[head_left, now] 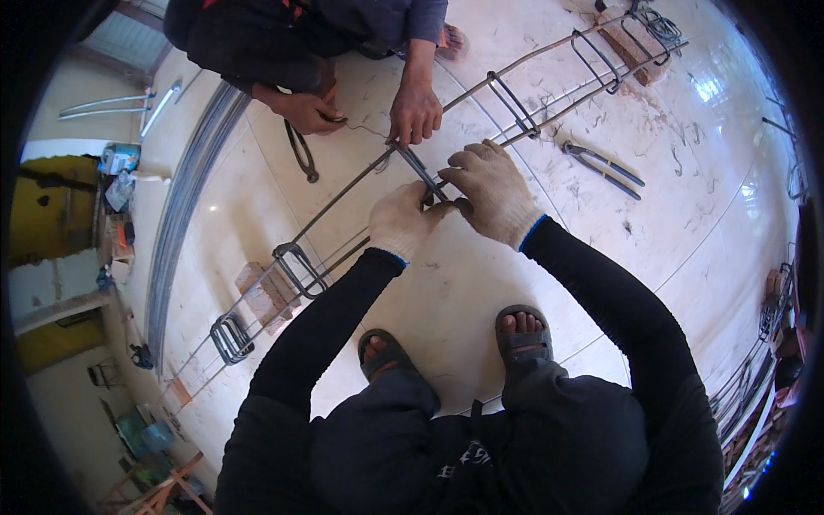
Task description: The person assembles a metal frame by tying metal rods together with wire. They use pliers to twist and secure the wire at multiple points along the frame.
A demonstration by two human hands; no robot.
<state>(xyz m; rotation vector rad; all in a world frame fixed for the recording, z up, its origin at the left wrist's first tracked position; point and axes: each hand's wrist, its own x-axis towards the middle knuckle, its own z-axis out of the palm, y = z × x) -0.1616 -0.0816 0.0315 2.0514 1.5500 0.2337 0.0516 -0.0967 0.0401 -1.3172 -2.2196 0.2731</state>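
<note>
A long cage of thin steel bars [343, 190] runs from lower left to upper right in front of me. My gloved left hand [400, 216] is closed round the near end of a dark rectangular steel stirrup [417, 166] on the bars. At the same stirrup, my gloved right hand [493, 190] grips with thumb and curled fingers, close to the near bar; its exact hold is partly hidden. Across the cage, a co-worker's hand [415, 112] touches the stirrup's far corner. The co-worker's other hand [307, 112] holds a thin tie wire [367, 130].
Yellow-handled pincers [605, 167] lie right of the cage, dark pincers [300, 153] left. Bricks [268, 296] and another brick block [633, 47] sit under the cage. Bunched stirrups [230, 338] hang at its lower left. Long bars [182, 206] lie on the left; wire scraps litter the floor.
</note>
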